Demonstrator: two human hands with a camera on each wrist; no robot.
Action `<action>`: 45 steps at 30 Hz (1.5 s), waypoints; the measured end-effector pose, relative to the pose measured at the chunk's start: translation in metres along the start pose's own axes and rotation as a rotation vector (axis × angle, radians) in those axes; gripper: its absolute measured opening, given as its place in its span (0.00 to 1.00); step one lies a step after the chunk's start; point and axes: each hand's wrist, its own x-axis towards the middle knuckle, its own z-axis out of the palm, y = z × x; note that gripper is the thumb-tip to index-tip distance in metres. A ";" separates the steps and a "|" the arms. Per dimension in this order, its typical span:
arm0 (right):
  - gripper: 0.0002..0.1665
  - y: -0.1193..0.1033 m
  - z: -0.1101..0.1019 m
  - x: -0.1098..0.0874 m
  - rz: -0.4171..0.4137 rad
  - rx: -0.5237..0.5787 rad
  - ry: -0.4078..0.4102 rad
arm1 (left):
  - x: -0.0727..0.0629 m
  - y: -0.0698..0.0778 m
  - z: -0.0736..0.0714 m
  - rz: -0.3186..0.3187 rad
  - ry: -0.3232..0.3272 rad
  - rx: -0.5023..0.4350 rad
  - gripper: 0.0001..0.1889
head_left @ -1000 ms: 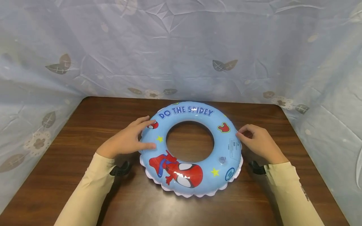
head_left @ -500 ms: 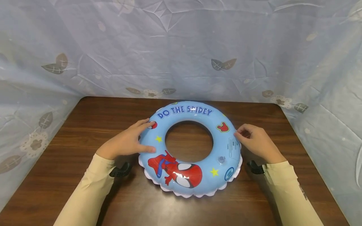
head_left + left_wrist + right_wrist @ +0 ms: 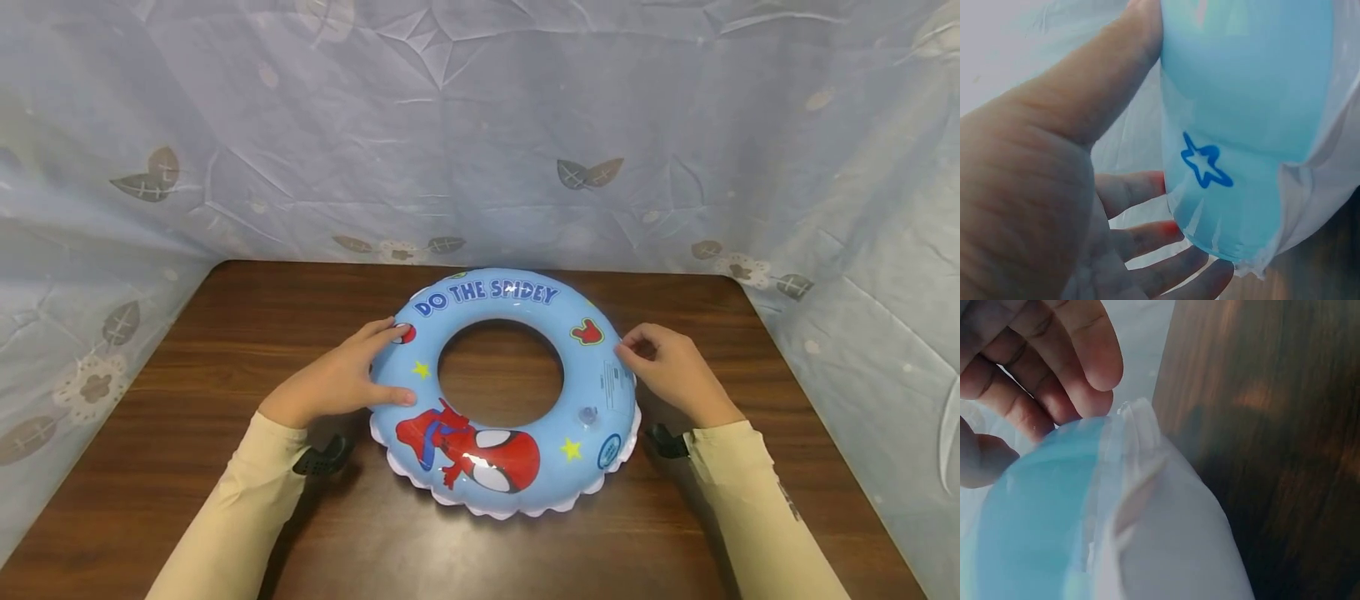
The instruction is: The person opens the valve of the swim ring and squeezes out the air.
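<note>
An inflated light-blue swim ring (image 3: 480, 317) lies flat on the dark wood table, with "DO THE SPIDEY" lettering, a red cartoon figure, yellow stars and a frilled white edge. My left hand (image 3: 330, 379) spreads along its left side, thumb on the top surface. In the left wrist view, the fingertips rest against the tube (image 3: 1254, 81) below a blue star outline. At the right side, my right hand (image 3: 678, 371) touches the outer edge with bent fingers and thumb. The right wrist view shows its thumb and fingertips apart on the tube (image 3: 1047, 506), beside the white frill (image 3: 1166, 531).
A clear valve (image 3: 587, 417) shows on the ring's lower right. The wooden table (image 3: 225, 358) extends around the ring. Pale-blue patterned fabric (image 3: 510, 125) hangs behind and on both sides of it. Dark wrist straps (image 3: 324, 457) show below the cream sleeves.
The ring has turned slightly counterclockwise: its right side has shifted away and the red figure slightly right. My right hand has edged away with it, while my left hand stays nearly in place.
</note>
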 end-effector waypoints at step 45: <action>0.35 -0.040 -0.017 0.009 -0.037 -0.137 -0.237 | 0.014 0.015 -0.008 -0.001 -0.048 0.105 0.63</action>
